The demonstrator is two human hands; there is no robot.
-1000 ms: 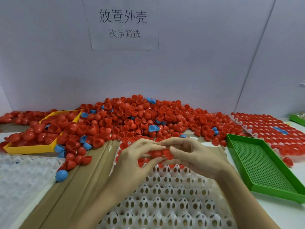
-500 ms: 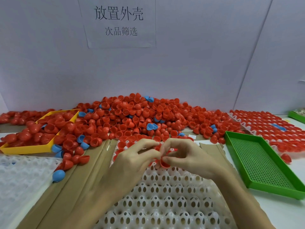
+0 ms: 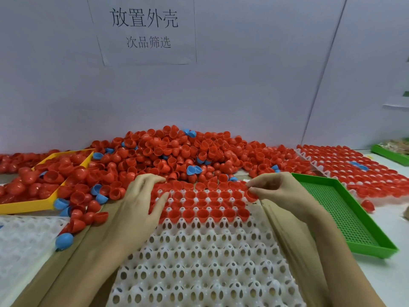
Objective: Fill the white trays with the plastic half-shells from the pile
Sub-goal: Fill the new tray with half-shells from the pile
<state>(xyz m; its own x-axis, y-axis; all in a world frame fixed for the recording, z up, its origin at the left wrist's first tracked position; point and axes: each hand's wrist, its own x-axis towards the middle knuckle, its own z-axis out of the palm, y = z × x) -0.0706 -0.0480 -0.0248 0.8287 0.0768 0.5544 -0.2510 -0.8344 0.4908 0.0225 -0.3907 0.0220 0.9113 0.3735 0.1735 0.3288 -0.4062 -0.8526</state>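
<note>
White tray (image 3: pixel 199 262) in front, far rows filled with red shells (image 3: pixel 202 214), near rows bare. Left hand (image 3: pixel 141 204) lies over the tray's far-left corner, fingers reaching into the edge of the pile (image 3: pixel 177 154) of red and a few blue shells. Right hand (image 3: pixel 281 191) pinches one red shell (image 3: pixel 251 196) at the tray's far-right corner. Green tray (image 3: pixel 345 218) right of it, a filled tray (image 3: pixel 354 171) behind that. Yellow tray (image 3: pixel 28 206) left, holding red shells. Paper sign (image 3: pixel 143 29) on the wall.

Factory sorting bench: shell pile (image 3: pixel 177 156), trays (image 3: pixel 199 262)
</note>
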